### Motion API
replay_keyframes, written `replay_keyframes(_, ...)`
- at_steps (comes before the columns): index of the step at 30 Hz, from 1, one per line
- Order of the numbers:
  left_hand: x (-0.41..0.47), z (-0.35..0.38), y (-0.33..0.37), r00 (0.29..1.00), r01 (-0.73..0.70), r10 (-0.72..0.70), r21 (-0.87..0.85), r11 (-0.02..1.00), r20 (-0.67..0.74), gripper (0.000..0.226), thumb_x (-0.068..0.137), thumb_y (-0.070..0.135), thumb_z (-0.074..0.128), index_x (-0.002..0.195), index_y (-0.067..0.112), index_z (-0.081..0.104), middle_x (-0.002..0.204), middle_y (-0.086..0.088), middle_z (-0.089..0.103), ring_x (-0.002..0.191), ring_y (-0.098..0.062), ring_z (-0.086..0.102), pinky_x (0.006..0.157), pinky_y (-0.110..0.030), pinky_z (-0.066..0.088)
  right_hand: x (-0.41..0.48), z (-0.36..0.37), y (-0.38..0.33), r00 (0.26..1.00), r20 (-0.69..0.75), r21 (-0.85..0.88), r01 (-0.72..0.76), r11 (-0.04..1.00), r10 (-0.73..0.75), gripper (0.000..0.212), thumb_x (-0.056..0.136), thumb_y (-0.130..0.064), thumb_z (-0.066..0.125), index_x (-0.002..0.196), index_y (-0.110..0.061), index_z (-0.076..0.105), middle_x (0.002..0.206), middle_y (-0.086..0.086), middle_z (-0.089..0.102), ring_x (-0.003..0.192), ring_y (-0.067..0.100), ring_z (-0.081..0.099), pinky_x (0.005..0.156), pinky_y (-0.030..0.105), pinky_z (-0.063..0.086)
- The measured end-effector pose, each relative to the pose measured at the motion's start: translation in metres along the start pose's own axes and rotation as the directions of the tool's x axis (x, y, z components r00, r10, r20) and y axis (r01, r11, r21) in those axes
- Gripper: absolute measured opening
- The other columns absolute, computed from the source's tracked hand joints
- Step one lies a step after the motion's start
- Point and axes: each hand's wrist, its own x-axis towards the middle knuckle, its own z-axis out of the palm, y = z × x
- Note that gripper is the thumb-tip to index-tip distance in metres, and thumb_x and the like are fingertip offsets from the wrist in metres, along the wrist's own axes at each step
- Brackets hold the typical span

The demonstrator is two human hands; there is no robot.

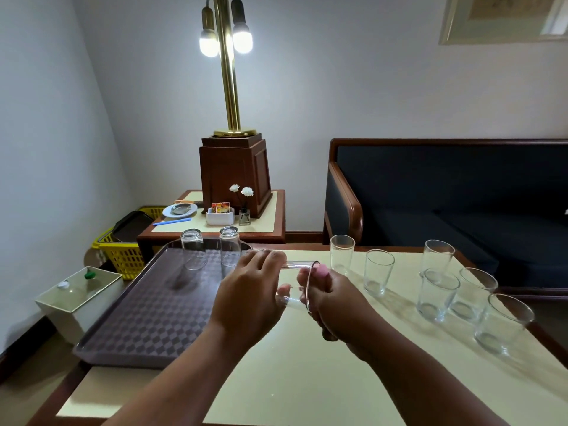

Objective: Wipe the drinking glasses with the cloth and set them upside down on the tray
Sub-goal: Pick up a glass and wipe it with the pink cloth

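My left hand (250,290) grips a clear drinking glass (296,282) lying on its side above the table, mouth facing right. My right hand (333,302) is closed at the glass mouth, holding a pink cloth (321,269) of which only a small bit shows. Two glasses stand upside down, one (192,252) left and one (230,250) right, at the far end of the brown checkered tray (147,315). Several upright glasses stand on the table to the right, among them one (341,253) near the far edge and one (378,271) beside it.
The cream table (307,379) has a wooden rim. Behind stand a side table (270,224) with a brass lamp, plate and small holder, and a dark sofa (461,195). A yellow basket (123,253) and a white box (78,295) sit on the floor at left.
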Motion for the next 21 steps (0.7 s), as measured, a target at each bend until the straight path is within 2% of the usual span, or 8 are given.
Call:
replay_keyframes(3, 0.005, -0.003, -0.007, 0.999, -0.030, 0.034, -0.113, 0.993, 0.033, 0.054, 0.071, 0.030, 0.085, 0.116, 0.015, 0.059, 0.110, -0.004, 0.067, 0.100, -0.022, 0.061, 0.073, -0.032, 0.057, -0.002, -0.012, -0.007, 0.956, -0.013, -0.267, 0.280, 0.922, -0.294, 0.016, 0.101, -0.043, 0.045, 0.100, -0.030, 0.053, 0.075, -0.014, 0.062, 0.059, -0.007, 0.062, 0.052, 0.011, 0.043)
replay_keyframes(7, 0.004, -0.006, -0.030, 0.931, -0.014, 0.155, -0.393, 0.919, 0.331, 0.065, 0.065, 0.036, 0.087, 0.122, 0.023, 0.058, 0.112, 0.007, 0.065, 0.096, -0.007, 0.061, 0.081, -0.020, 0.054, 0.004, -0.023, 0.000, 0.737, 0.226, -0.714, 0.570, 0.406, -0.637, 0.012, 0.100, -0.031, 0.052, 0.108, -0.037, 0.044, 0.088, -0.015, 0.068, 0.071, 0.009, 0.067, 0.062, 0.026, 0.056)
replay_keyframes(10, 0.000, -0.004, -0.029, 0.960, 0.019, 0.071, -0.316, 0.949, 0.271, 0.054, 0.068, 0.039, 0.081, 0.115, 0.022, 0.060, 0.107, 0.006, 0.066, 0.092, -0.010, 0.061, 0.078, -0.030, 0.056, 0.003, -0.004, 0.005, 0.734, 0.076, -0.627, 0.561, 0.540, -0.675, 0.002, 0.102, -0.034, 0.047, 0.101, -0.036, 0.048, 0.088, -0.012, 0.071, 0.070, 0.006, 0.066, 0.059, 0.027, 0.055)
replay_keyframes(13, 0.003, -0.003, -0.013, 0.995, 0.097, -0.099, -0.133, 0.986, -0.009, 0.046, 0.076, 0.027, 0.079, 0.117, 0.018, 0.060, 0.112, -0.002, 0.067, 0.105, -0.021, 0.058, 0.079, -0.030, 0.054, -0.002, 0.021, -0.002, 0.958, -0.179, 0.004, 0.228, 0.974, -0.224, 0.012, 0.103, -0.032, 0.045, 0.103, -0.030, 0.057, 0.082, -0.010, 0.066, 0.064, 0.001, 0.061, 0.051, 0.017, 0.046)
replay_keyframes(15, 0.006, -0.004, -0.008, 0.990, 0.104, -0.113, -0.115, 0.988, -0.079, 0.046, 0.080, 0.026, 0.078, 0.121, 0.019, 0.058, 0.118, -0.002, 0.064, 0.112, -0.021, 0.054, 0.081, -0.029, 0.050, -0.005, 0.021, -0.006, 0.992, -0.117, 0.225, 0.071, 0.972, -0.045, 0.011, 0.103, -0.028, 0.047, 0.103, -0.034, 0.055, 0.083, -0.010, 0.063, 0.062, 0.002, 0.059, 0.048, 0.013, 0.043)
replay_keyframes(17, 0.007, -0.006, -0.015, 0.999, 0.048, -0.050, -0.146, 0.988, -0.007, 0.054, 0.078, 0.031, 0.081, 0.123, 0.019, 0.055, 0.120, -0.002, 0.063, 0.112, -0.022, 0.055, 0.079, -0.030, 0.053, -0.006, 0.011, -0.003, 0.954, -0.107, -0.036, 0.278, 0.960, -0.280, 0.007, 0.103, -0.031, 0.047, 0.099, -0.036, 0.051, 0.080, -0.012, 0.061, 0.060, -0.003, 0.061, 0.050, 0.012, 0.044)
replay_keyframes(19, 0.007, -0.006, -0.028, 0.989, -0.040, 0.068, -0.205, 0.978, 0.131, 0.062, 0.071, 0.036, 0.084, 0.124, 0.020, 0.055, 0.118, -0.002, 0.065, 0.105, -0.019, 0.060, 0.081, -0.033, 0.058, 0.000, -0.007, -0.001, 0.815, 0.031, -0.470, 0.523, 0.711, -0.579, 0.004, 0.103, -0.031, 0.047, 0.101, -0.034, 0.049, 0.079, -0.018, 0.061, 0.068, -0.001, 0.065, 0.056, 0.016, 0.050)
replay_keyframes(21, 0.002, -0.005, -0.030, 0.969, -0.037, 0.105, -0.287, 0.957, 0.225, 0.061, 0.068, 0.036, 0.085, 0.120, 0.021, 0.058, 0.111, 0.002, 0.067, 0.097, -0.013, 0.062, 0.080, -0.035, 0.058, 0.005, -0.014, -0.001, 0.715, 0.197, -0.645, 0.610, 0.461, -0.671, 0.008, 0.102, -0.028, 0.050, 0.109, -0.032, 0.049, 0.077, -0.026, 0.055, 0.068, 0.005, 0.064, 0.059, 0.019, 0.053)
